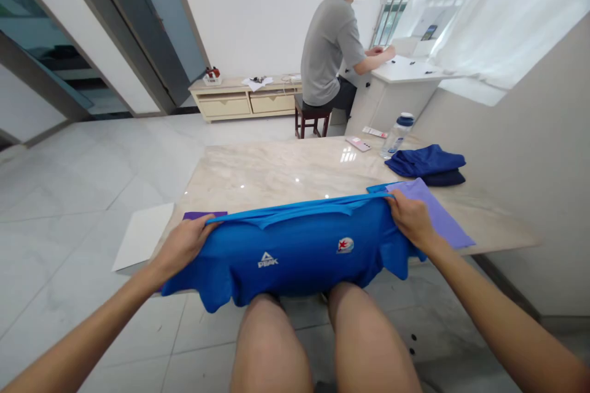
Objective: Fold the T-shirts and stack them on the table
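A bright blue T-shirt (304, 258) is stretched sideways between my two hands, over the near edge of the table and above my knees. A white logo and a round emblem show on its front. My left hand (187, 242) pinches the upper edge at the left end. At the right end, my right hand (412, 216) grips the same edge. Under the right side of the shirt lies a lilac cloth (445, 221), which touches the area by my right hand. A strip of dark purple cloth (196, 215) peeks out behind my left hand.
Across the marble-topped table (276, 169), a folded navy garment (428, 163), a clear bottle (397, 135) and a pink phone (358, 143) lie toward the far right. A white box (145, 233) stands at the left. Beyond, a person (322, 52) sits on a stool (313, 113).
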`<state>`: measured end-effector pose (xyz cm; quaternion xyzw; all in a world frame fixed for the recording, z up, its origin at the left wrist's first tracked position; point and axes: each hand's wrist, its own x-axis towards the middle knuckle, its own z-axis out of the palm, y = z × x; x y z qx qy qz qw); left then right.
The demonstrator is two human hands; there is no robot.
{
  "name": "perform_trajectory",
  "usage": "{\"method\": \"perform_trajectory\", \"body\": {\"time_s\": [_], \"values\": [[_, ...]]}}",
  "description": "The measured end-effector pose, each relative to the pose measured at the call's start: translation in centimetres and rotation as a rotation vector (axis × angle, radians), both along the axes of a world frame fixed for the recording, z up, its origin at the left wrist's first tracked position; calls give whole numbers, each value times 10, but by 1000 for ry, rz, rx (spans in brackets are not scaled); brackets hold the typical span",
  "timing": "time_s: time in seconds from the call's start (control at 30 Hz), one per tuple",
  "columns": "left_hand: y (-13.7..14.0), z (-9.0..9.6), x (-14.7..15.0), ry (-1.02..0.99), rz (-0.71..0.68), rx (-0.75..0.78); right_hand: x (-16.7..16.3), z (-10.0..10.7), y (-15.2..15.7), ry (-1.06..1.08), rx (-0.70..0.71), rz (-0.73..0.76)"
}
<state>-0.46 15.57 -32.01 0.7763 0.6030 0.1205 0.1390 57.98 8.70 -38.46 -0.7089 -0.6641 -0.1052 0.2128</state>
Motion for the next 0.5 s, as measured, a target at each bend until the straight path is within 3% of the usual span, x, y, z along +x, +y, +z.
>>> {"method": "perform_trajectory", "body": {"time_s": [0.13,0.27,0.4,0.5], "values": [[100,-34,19,109,8,30,-4,-9,117,-179,-183,-42],[193,-65,37,254,119,-20,-16,-25,216,-226,-334,-114],[267,-85,55,380,181,-65,-21,-53,292,-130,-365,-162],[314,-90,71,349,182,12,-14,-72,344,-66,-312,-177]]}}
